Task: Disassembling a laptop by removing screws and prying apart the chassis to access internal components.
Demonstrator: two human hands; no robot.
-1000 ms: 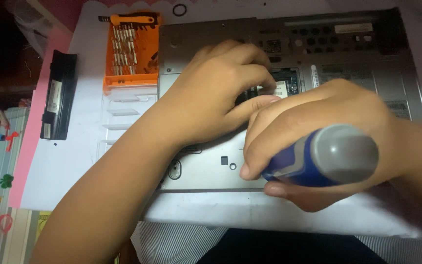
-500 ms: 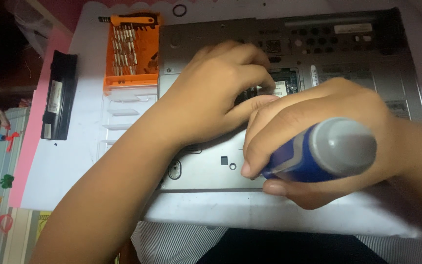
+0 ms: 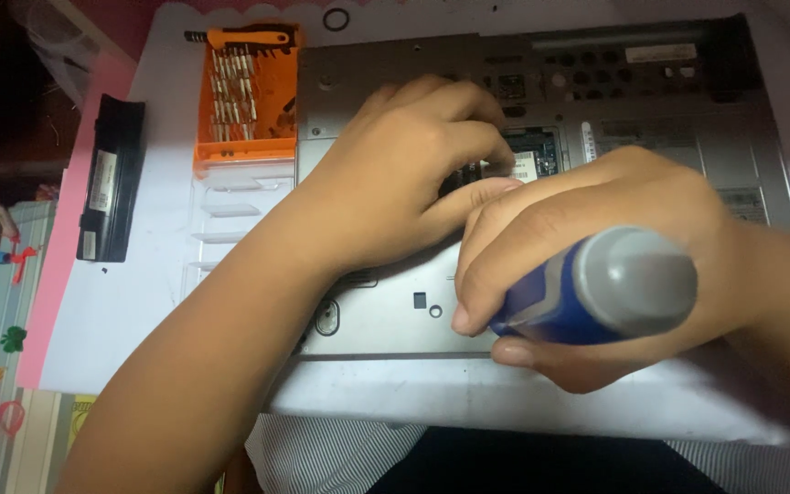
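Observation:
A grey laptop point(image 3: 386, 316) lies upside down on a white table point(image 3: 153, 302), its underside facing me. My right hand point(image 3: 587, 220) is wrapped around the blue and grey handle of a screwdriver point(image 3: 605, 288), whose tip is hidden behind my fingers. My left hand point(image 3: 404, 174) rests on the laptop's base with its fingertips at an uncovered bay where a green circuit board point(image 3: 534, 154) shows. Whether the left fingers pinch anything is hidden.
An orange case of screwdriver bits point(image 3: 249, 96) lies left of the laptop with its clear lid point(image 3: 226, 220) folded out. A black battery pack point(image 3: 112, 178) lies near the table's left edge. A small black ring point(image 3: 336, 18) sits at the back.

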